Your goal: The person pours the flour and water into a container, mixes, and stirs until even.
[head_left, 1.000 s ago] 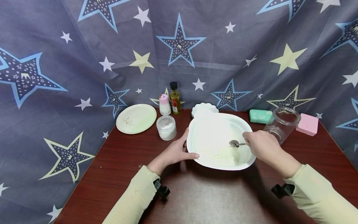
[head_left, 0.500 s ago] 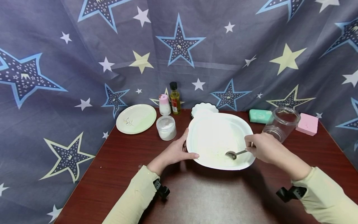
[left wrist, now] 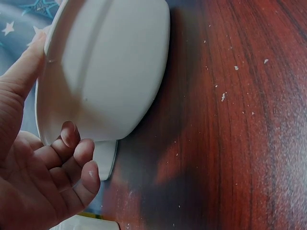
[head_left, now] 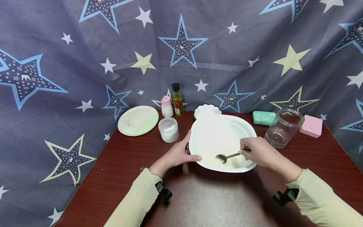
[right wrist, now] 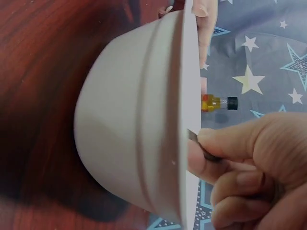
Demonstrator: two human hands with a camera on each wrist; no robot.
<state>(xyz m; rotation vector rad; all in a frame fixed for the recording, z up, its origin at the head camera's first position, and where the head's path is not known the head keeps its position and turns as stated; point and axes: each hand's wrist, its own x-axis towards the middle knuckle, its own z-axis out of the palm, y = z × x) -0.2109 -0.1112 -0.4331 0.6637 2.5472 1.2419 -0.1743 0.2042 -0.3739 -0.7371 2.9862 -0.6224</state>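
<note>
A large white bowl (head_left: 218,126) stands on the dark red table, with pale powder in its bottom. My left hand (head_left: 177,153) grips the bowl's left rim, thumb over the edge; the left wrist view shows the bowl's outer wall (left wrist: 115,72) against my curled fingers (left wrist: 72,163). My right hand (head_left: 256,152) pinches the handle of a metal spoon (head_left: 224,157) whose head lies low in the front of the bowl. In the right wrist view my fingers (right wrist: 240,143) hold the spoon handle (right wrist: 201,143) just over the bowl's rim (right wrist: 189,96).
Behind the bowl stand a small white dish (head_left: 207,109), an oil bottle (head_left: 177,100), a pink-capped shaker (head_left: 166,106) and a lidded tub of white powder (head_left: 168,129). A green plate (head_left: 138,120) lies left. A clear jar (head_left: 284,128) and two sponges (head_left: 312,126) are right.
My right hand has drawn the spoon from the bowl's right middle down to the front and then leftwards. The left hand and the bowl have stayed put.
</note>
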